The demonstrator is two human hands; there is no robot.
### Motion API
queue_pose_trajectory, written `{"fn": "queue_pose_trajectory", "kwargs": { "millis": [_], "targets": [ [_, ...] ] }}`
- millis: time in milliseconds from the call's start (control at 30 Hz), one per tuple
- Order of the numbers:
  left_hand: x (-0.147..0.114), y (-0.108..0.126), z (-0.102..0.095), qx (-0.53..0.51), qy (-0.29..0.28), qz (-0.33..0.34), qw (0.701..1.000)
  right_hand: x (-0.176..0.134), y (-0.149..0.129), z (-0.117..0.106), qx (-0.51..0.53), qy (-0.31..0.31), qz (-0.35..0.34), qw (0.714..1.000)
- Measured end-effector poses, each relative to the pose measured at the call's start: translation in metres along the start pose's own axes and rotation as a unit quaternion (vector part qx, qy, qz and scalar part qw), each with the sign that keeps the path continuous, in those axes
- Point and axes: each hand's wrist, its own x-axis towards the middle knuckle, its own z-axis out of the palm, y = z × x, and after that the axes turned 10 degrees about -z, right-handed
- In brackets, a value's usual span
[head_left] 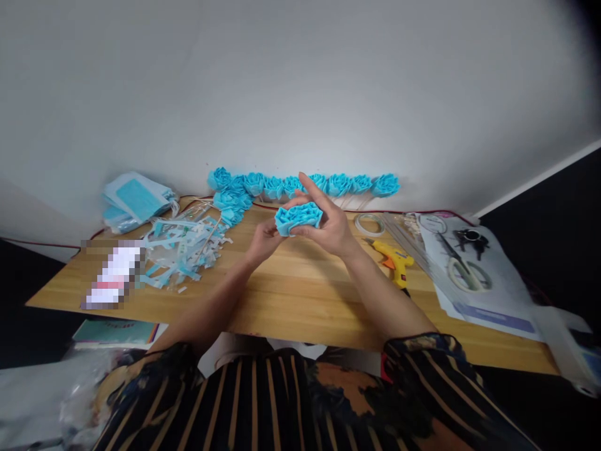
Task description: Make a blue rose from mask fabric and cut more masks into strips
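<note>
Between my two hands, above the middle of the wooden table (300, 294), is a blue fabric flower (298, 219) with many folded petals, facing up toward me. My right hand (331, 222) grips it from the right, thumb along its front edge, index finger pointing up and away. From the left, my left hand (265, 241) closes in low on the flower's side; its fingertips are partly hidden behind the petals. Along the wall lies a row of similar blue flowers (339, 184), some with thin stems showing.
At left lie a stack of blue face masks (141, 197), a heap of cut strips (181, 244) and a pixelated object (113, 275). On the right are a yellow glue gun (397, 260), a tape roll (369, 224), scissors (462, 266) and printed sheets (498, 313).
</note>
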Motion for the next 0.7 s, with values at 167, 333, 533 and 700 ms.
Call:
{"fn": "queue_pose_trajectory", "kwargs": {
  "millis": [167, 333, 533, 700],
  "targets": [
    [0.005, -0.005, -0.004, 0.018, 0.016, 0.023, 0.999, 0.003, -0.001, 0.002, 0.014, -0.042, 0.002, 0.999],
    [0.013, -0.013, -0.012, 0.040, 0.045, 0.051, 0.997, 0.006, 0.006, 0.001, 0.006, -0.056, 0.011, 0.998],
    [0.018, -0.022, -0.017, 0.046, 0.050, 0.069, 0.995, 0.004, 0.015, 0.001, -0.013, -0.056, 0.015, 0.998],
    [0.017, -0.025, -0.016, 0.063, 0.063, 0.033, 0.995, 0.004, 0.015, 0.002, -0.023, -0.078, 0.017, 0.997]
  ]
}}
